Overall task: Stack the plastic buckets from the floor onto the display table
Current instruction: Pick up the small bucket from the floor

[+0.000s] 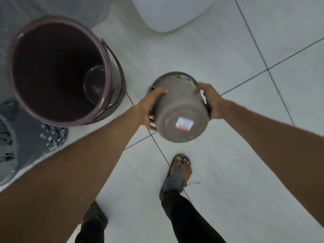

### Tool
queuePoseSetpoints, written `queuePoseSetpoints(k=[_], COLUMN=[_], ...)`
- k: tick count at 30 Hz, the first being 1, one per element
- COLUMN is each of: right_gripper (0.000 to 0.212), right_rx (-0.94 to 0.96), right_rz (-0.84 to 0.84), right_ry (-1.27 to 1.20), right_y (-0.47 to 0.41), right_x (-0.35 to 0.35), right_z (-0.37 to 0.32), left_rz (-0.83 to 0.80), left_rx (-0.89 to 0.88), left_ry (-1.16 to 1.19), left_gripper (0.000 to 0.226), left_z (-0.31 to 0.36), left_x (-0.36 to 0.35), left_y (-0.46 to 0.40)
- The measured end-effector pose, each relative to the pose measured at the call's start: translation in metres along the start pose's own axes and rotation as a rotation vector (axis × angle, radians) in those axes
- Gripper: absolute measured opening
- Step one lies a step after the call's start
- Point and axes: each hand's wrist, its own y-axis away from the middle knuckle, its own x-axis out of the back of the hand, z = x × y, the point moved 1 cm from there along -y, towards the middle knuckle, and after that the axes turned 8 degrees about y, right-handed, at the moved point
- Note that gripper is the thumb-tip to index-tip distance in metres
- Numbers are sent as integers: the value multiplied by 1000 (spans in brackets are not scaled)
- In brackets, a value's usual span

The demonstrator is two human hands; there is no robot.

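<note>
A small grey-brown plastic bucket [180, 109] is held above the tiled floor, tipped so its bottom with a white and red sticker faces me. My left hand [150, 107] grips its left side and my right hand [209, 100] grips its right side near the rim. A large dark purple bucket [105, 55] stands upright on the floor to the left, its handle down and its inside empty. The display table is out of sight.
A grey perforated basket [26, 137] sits at the lower left. A white plastic container [168, 13] and a grey container [78, 7] stand at the top. My sandalled feet [178, 172] are on the white floor tiles below the small bucket.
</note>
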Motion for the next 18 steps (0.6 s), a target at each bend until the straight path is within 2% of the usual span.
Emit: queuePoseSetpoints(k=[1, 2, 5, 7, 8, 9, 10, 11, 12, 13, 14, 16, 18], right_gripper=[15, 18, 49, 85, 102, 107, 98, 78, 58, 48, 47, 47, 43], right_rx=[50, 97, 133, 99, 85, 78, 86, 111, 147, 186, 222, 283, 315], right_rz=[30, 60, 40, -24, -47, -53, -42, -11, 41, 107, 166, 255, 303], right_ry=[-48, -90, -316, -392, -395, -373, -326, -285, -254, -247, -269, -310, -231], right_y=[8, 18, 31, 38, 40, 42, 42, 37, 30, 23, 17, 8, 8], right_x=[8, 16, 44, 57, 59, 56, 51, 46, 41, 37, 33, 29, 28], right_z=[7, 11, 11, 6, 3, 1, 0, -2, -2, -5, -9, -18, -29], left_rz=[-28, -57, -195, -292, -318, -322, -279, -211, -142, -75, -21, 22, 45], left_rx=[-62, -124, -200, -160, -131, -125, -141, -187, -248, -315, -368, -398, -392], left_ry=[-26, -44, 76, 289, 345, 348, 286, 196, 116, 62, 39, 63, 80], left_gripper=[73, 75, 75, 76, 85, 97, 103, 97, 78, 58, 45, 35, 27], left_z=[-2, -2, 5, 12, 17, 22, 25, 29, 31, 34, 36, 41, 46], left_x=[1, 1, 10, 18, 20, 18, 13, 7, -1, -6, -10, -16, -19], left_y=[9, 19, 37, 39, 37, 34, 33, 33, 29, 24, 16, 0, -5])
